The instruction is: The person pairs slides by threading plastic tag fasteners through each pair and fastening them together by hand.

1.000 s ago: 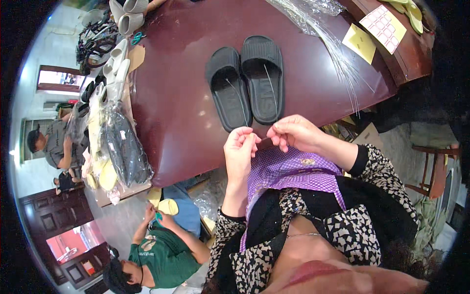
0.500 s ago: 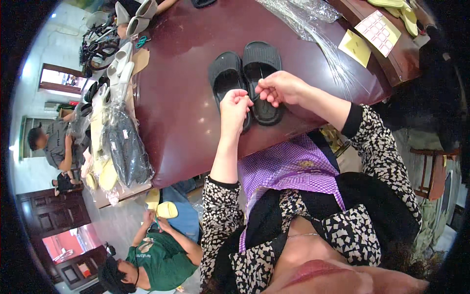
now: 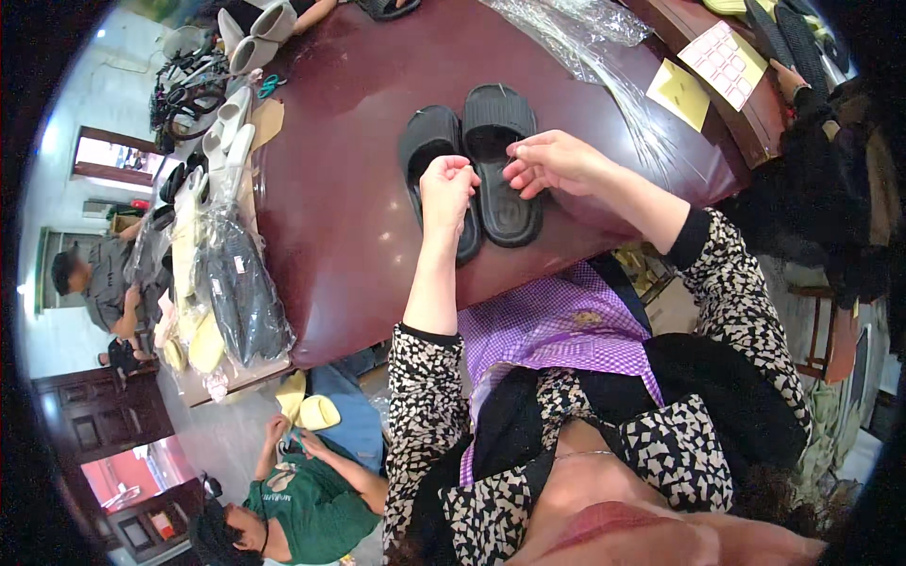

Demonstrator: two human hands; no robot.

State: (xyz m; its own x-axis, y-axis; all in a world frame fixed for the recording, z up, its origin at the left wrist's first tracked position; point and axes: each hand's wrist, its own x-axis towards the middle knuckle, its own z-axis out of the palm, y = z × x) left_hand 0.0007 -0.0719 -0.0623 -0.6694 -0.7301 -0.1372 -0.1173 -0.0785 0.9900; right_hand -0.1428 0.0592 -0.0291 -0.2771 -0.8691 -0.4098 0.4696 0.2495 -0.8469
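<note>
A pair of black slide sandals lies side by side on the dark red tabletop (image 3: pixel 330 189): the left slide (image 3: pixel 429 135) and the right slide (image 3: pixel 502 115), straps at the far end. My left hand (image 3: pixel 445 196) is held over the left slide, thumb and fingers pinched together. Over the right slide is my right hand (image 3: pixel 559 162), its thumb and index finger pinched and the other fingers curled. Whatever is between the fingertips of either hand is too small to make out. The hands are a little apart, covering parts of both footbeds.
Thin clear strands (image 3: pixel 634 127) and plastic film (image 3: pixel 585 28) lie at the far right, near a yellow card (image 3: pixel 679 92) and a label sheet (image 3: pixel 725 61). Bagged black slides (image 3: pixel 241 292) and pale shoes line the left edge. A person in green (image 3: pixel 316 505) handles yellow slippers (image 3: pixel 319 412).
My hands have drawn slightly farther apart, both still pinched above the slides. At the far right, another person's hand has come into view by dark slippers. The view has shifted a little.
</note>
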